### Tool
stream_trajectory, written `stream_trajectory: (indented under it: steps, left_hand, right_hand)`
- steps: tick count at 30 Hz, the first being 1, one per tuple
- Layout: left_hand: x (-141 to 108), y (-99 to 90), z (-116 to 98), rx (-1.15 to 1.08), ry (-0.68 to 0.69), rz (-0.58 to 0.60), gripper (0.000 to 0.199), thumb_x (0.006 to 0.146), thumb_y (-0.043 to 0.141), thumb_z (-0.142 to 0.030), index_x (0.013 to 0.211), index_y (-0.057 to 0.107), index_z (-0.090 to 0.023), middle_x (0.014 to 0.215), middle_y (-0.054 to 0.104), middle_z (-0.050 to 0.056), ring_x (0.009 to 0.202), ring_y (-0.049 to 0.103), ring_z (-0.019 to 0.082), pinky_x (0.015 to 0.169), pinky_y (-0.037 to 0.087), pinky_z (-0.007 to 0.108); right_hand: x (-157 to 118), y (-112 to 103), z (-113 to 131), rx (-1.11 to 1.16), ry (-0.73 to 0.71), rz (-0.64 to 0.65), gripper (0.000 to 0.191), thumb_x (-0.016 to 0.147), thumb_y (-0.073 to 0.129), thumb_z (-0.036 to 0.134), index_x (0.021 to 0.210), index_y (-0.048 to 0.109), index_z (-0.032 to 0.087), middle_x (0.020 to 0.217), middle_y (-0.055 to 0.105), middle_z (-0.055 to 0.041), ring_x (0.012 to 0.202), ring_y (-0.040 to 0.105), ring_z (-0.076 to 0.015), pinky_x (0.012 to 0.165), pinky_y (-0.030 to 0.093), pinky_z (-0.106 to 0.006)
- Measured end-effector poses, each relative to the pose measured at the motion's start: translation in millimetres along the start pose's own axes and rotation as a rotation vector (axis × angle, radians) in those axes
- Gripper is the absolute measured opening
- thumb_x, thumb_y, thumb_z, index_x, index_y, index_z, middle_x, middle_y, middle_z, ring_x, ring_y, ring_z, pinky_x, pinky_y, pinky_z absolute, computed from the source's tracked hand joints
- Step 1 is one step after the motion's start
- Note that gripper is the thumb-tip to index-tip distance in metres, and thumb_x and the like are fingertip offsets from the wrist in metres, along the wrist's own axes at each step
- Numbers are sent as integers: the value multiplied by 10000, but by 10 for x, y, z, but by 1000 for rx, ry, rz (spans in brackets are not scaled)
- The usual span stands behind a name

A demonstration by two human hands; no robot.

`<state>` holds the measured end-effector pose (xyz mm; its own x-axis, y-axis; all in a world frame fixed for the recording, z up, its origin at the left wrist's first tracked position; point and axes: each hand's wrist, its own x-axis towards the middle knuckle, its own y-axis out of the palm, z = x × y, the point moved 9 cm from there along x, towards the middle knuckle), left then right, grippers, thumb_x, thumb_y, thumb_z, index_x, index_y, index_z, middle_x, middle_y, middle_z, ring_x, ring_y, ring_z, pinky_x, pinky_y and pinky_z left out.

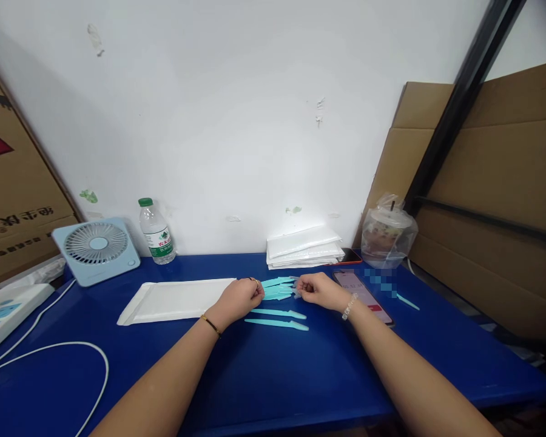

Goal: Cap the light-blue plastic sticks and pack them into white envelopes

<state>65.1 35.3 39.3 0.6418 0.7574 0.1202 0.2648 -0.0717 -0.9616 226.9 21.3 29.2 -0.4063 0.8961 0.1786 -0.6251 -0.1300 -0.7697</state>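
Note:
Several turquoise eyebrow razors (277,288) lie bunched side by side between my two hands, with pale clear caps at their right ends. My left hand (243,295) is closed at the handle ends of the bunch, its fingertips partly hidden. On the other side my right hand (317,291) pinches at the capped ends. Two more eyebrow razors (277,323) lie parallel on the blue table just in front of the bunch. A white padded envelope (177,300) lies flat to the left, its right end behind my left hand.
A stack of white envelopes (304,247) is by the wall, a phone (352,256) beside it. Another phone (364,296) lies by my right forearm, near a lone razor (408,301). A bagged drink cup (386,237), bottle (157,233), fan (97,249) and power strip (16,312) stand around.

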Motion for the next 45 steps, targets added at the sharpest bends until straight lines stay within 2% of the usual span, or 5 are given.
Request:
stream_trajectory:
  steps: [10,15,22,28,45]
  left_hand:
    - [10,11,-2,-55,27,6,233,816,436,-237,616,534,-169,837,649,40,671,551,131,593,362,225]
    - [5,-16,11,-71,10,7,212,807,435,-228,630,540,-174,833,649,43,689,562,139,602,378,223]
    - [0,13,-57,-111,44,13,217,814,429,-255,660,562,-181,843,650,29,686,553,136,591,367,226]
    - [-7,-30,-19,-109,10,11,201,797,421,-239,654,549,-180,842,649,37,697,555,143,598,373,233]
    - [-6,-46,15,-151,-14,17,236,823,416,-284,635,512,-180,823,651,41,706,561,149,609,380,234]
  right_hand:
    - [14,37,42,90,-19,12,109,780,529,220,770,613,151,636,557,10,564,475,-93,534,381,-194]
    - [12,-43,1,90,-11,-41,94,766,540,197,790,617,149,651,563,6,574,479,-97,531,379,-195]
    - [13,38,79,161,-18,8,113,781,532,218,801,618,147,613,530,21,542,445,-86,512,356,-190]
    - [-6,-73,-29,153,19,-51,83,754,547,208,765,603,147,628,528,17,552,444,-87,509,351,-190]
    - [-7,-76,-9,143,14,-66,76,744,547,195,770,603,150,624,531,18,553,450,-87,514,358,-190]
